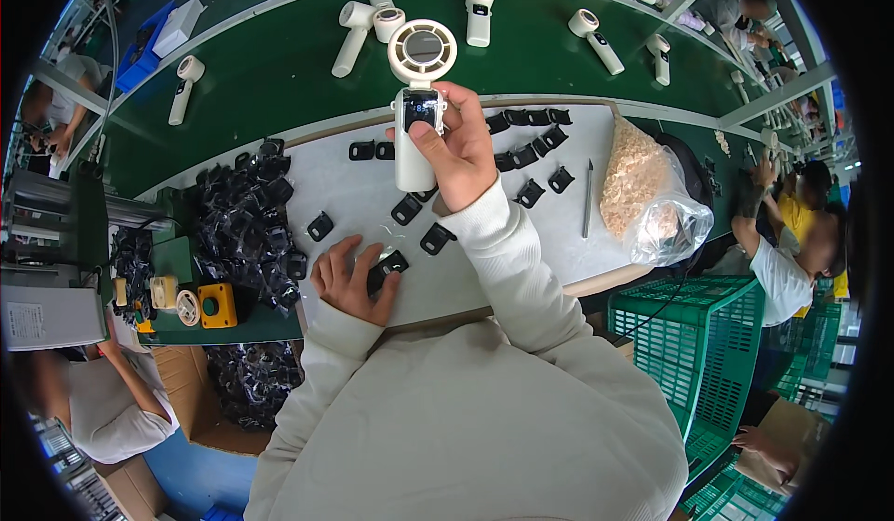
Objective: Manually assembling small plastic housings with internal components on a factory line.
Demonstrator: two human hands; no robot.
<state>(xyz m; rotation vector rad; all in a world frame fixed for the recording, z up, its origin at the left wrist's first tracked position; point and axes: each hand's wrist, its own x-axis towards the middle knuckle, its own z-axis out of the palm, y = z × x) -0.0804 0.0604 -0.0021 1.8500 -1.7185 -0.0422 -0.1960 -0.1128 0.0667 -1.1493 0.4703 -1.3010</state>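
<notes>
My right hand (463, 162) is closed around a cream handheld fan (410, 162), held upright over the far part of the worktable. The fan's round grille head points up, and its dark display is lit, with my thumb on the handle just below it. Lower down, my left hand (346, 284) rests at the near side of the white work surface (358, 206). Its thumb and forefinger lie around a small black plastic part (389, 266). Similar black parts (407, 209) are scattered near both hands, several more in rows beyond.
Black wrapped parts (244, 214) are heaped at the left, beside a yellow button box (218, 306). A bag of small tan pieces (633, 181) and a thin metal tool (589, 200) lie right. More fans (480, 16) stand on the green belt (279, 67). A green crate (689, 344) stands at right; co-workers sit both sides.
</notes>
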